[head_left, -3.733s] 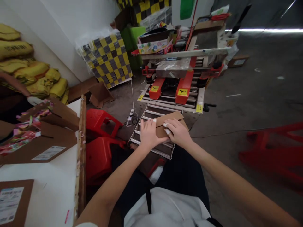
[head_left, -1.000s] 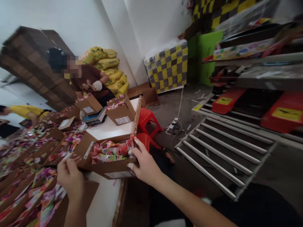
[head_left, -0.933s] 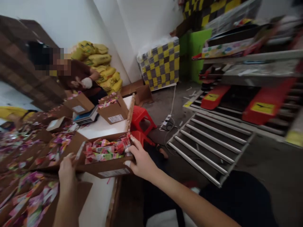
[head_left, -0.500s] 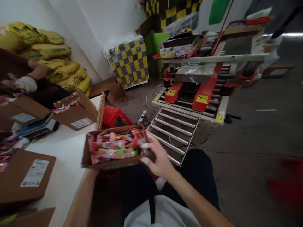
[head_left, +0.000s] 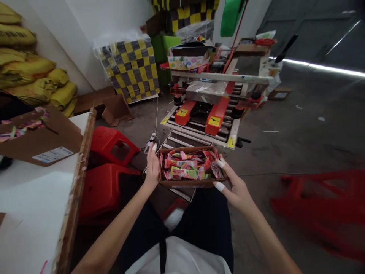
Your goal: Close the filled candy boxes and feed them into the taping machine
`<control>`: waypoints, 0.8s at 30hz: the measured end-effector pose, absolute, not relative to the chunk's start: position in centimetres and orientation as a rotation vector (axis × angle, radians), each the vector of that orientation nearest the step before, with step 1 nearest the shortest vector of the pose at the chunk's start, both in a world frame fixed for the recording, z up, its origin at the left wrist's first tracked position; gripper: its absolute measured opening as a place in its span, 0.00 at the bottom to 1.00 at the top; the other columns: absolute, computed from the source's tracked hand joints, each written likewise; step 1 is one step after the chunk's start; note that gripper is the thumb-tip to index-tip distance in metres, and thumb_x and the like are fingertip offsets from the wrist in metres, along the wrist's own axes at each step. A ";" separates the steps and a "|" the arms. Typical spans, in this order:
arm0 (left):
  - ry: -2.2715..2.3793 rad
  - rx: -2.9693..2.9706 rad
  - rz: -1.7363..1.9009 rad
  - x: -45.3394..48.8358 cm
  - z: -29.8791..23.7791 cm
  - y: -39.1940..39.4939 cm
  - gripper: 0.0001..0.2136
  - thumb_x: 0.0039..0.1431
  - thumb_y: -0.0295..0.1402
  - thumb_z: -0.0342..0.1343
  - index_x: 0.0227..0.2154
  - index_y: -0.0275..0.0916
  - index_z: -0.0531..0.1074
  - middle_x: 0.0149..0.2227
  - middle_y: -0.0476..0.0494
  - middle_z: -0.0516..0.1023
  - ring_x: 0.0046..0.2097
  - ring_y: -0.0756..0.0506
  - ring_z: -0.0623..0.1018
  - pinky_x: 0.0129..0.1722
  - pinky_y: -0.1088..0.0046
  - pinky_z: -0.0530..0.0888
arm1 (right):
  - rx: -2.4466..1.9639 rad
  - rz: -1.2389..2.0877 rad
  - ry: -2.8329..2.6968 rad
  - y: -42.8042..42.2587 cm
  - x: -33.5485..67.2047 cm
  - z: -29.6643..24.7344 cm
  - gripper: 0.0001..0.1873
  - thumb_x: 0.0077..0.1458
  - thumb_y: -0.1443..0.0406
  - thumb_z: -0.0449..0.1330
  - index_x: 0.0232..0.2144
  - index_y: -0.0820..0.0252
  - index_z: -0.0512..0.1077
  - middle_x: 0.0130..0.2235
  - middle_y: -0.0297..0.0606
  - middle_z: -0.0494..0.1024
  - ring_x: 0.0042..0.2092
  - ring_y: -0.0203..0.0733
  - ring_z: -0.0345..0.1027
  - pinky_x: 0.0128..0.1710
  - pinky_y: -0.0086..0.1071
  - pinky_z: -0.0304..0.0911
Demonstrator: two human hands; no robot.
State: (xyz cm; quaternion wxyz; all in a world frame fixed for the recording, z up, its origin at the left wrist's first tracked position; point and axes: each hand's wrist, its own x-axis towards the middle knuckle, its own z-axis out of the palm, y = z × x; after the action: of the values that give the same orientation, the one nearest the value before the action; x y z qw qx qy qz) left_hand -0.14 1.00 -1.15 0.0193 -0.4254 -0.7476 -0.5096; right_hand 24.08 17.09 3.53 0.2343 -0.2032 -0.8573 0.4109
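Over the near half of the roller conveyor (head_left: 184, 137), a cardboard box (head_left: 188, 183) filled with wrapped packets (head_left: 185, 167) is held with its open top upward. Its long axis runs left to right, across the conveyor's length, and its short ends face the two hands. Whether its base touches the rollers cannot be told. Beyond the box's far rim, rollers show as far as the near edge of the red-and-grey machine (head_left: 213, 120); the conveyor's near end shows below the near wall. To the right, open floor (head_left: 256, 152) separates the conveyor from a blurred red object (head_left: 316, 201). To the left, red stools (head_left: 114, 146) occupy the gap between the conveyor and the desk (head_left: 37, 190), whose far right corner carries a second filled box (head_left: 54, 142). The left hand (head_left: 152, 167) grips the left end, its fingers directed away from the body. The right hand (head_left: 235, 186) grips the right end, the white-tipped thumb at the near right corner and the fingers along the end wall. Both forearms reach forward and converge on the box.
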 end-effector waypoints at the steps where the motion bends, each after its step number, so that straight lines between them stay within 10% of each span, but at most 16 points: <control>1: -2.223 -1.480 -1.474 -0.7 0.0 1.0 0.26 0.67 0.43 0.35 0.65 0.43 0.43 0.68 0.37 0.46 0.68 0.40 0.49 0.65 0.56 0.53 | -0.540 1.100 -2.404 17.3 24.0 4.0 0.32 0.59 0.61 0.56 0.63 0.52 0.52 0.66 0.42 0.50 0.65 0.48 0.45 0.63 0.47 0.49; 7: -1.677 -2.506 -0.632 -0.8 3.8 4.0 0.30 0.64 0.47 0.42 0.62 0.31 0.53 0.63 0.31 0.58 0.66 0.41 0.55 0.64 0.61 0.58 | -0.290 0.950 -2.787 18.5 23.1 6.0 0.30 0.61 0.58 0.52 0.63 0.54 0.53 0.64 0.43 0.56 0.62 0.48 0.53 0.60 0.46 0.56; 15: -1.920 -2.748 -0.427 0.8 1.3 6.7 0.19 0.62 0.34 0.50 0.53 0.30 0.66 0.55 0.32 0.71 0.57 0.41 0.70 0.58 0.64 0.66 | -0.312 0.731 -3.384 19.4 18.8 8.9 0.22 0.62 0.60 0.49 0.57 0.54 0.64 0.57 0.41 0.68 0.51 0.51 0.69 0.49 0.44 0.67; 24: -2.462 -2.582 -1.526 -2.3 1.6 8.7 0.16 0.62 0.37 0.46 0.46 0.34 0.73 0.49 0.37 0.76 0.52 0.43 0.74 0.53 0.65 0.70 | -0.821 0.737 -3.196 21.3 16.1 7.3 0.10 0.56 0.61 0.58 0.39 0.49 0.77 0.41 0.34 0.80 0.43 0.46 0.72 0.39 0.33 0.61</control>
State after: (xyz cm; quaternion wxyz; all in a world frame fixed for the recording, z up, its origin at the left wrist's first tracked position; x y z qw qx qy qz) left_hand -2.27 8.71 1.63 -0.3610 -0.6205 -0.5917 -0.3667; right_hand 16.06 21.27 7.29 -0.1194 -0.2410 -0.9385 0.2166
